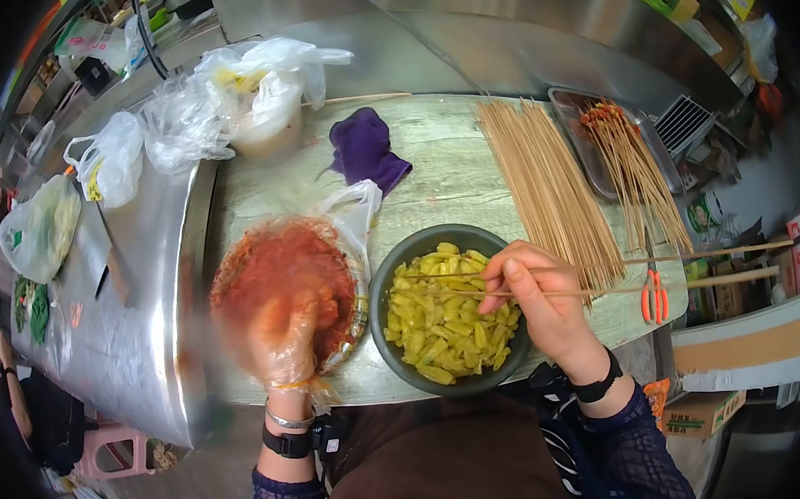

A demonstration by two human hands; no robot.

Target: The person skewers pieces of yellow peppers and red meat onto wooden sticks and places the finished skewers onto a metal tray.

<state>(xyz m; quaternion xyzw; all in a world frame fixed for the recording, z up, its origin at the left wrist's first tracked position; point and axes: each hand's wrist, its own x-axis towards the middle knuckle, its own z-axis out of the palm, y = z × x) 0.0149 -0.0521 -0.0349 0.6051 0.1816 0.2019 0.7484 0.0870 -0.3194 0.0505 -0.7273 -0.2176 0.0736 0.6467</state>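
My left hand (285,336), in a clear plastic glove, is over the red minced filling (276,263) in a plastic-lined bowl; its fingers are blurred, so what they hold is hidden. To the right stands a dark green bowl (383,343) of green pickled peppers (447,325). Over that bowl's right side, my bare right hand (537,291) is closed around a pair of long chopsticks (699,281), whose tips reach into the peppers.
Bare wooden skewers (549,193) lie in a wide bundle at the right, beside a tray (608,179) with filled skewers (635,159). Orange-handled scissors (654,297) lie at the right edge. A purple cloth (365,150) and plastic bags (191,116) are farther back. Another person's arm (11,369) shows far left.
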